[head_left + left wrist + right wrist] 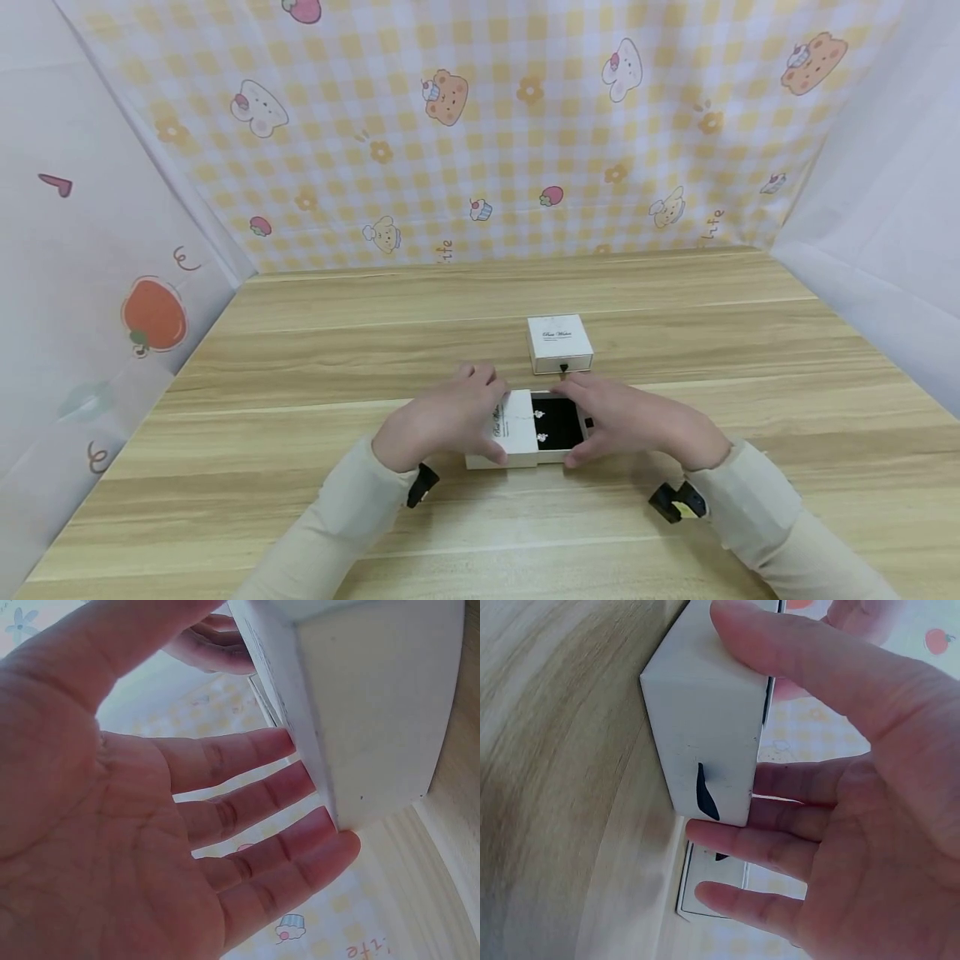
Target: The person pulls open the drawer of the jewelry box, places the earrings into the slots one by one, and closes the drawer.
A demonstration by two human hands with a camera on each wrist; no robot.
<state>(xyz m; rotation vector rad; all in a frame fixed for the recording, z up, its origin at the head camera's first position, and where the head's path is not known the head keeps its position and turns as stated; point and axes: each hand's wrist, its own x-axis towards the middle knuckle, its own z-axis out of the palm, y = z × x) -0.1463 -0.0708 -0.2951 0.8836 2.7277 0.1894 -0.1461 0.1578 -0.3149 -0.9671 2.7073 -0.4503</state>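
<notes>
A small white jewelry box with its drawer partly slid out lies in front of me. My left hand grips the printed sleeve between thumb at the near side and fingers at the far side. At the other end, my right hand holds the drawer by its two sides, with a black ribbon tab on its front. A black insert shows inside, carrying a pair of small shiny earrings. In the left wrist view, fingertips touch the edge of the sleeve's plain end.
A second white box, shut and printed alike, stands just behind the first, its black tab facing me. Both rest on a wood-grain table. A yellow checked cloth hangs behind, with white sheets at the sides.
</notes>
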